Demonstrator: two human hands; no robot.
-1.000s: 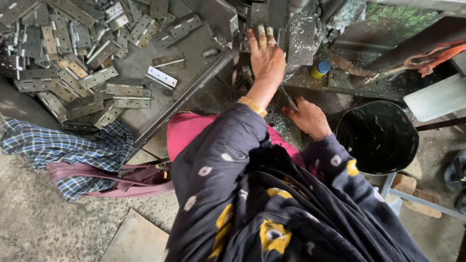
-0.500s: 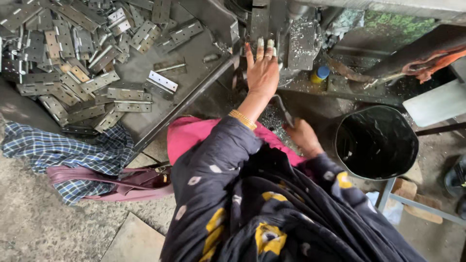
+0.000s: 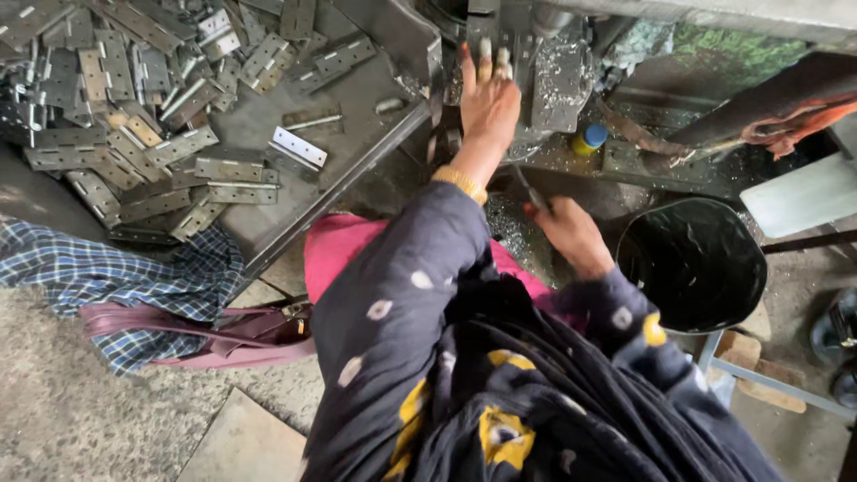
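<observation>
Pressing with flat left hand (image 3: 488, 103), fingers spread, on a grey metal piece hidden under them at the dusty grey machine (image 3: 544, 62), right hand (image 3: 571, 234) closed on a thin dark handle (image 3: 527, 189); next, probably pulling it gently; left hand now farther forward than before.

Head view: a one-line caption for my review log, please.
Left hand pressed against a metal machine, right hand gripping a thin tool beside a black bucket.

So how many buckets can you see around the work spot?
1. A black bucket stands on the floor beside the right hand, below the machine. Others may be hidden outside the view.
</observation>
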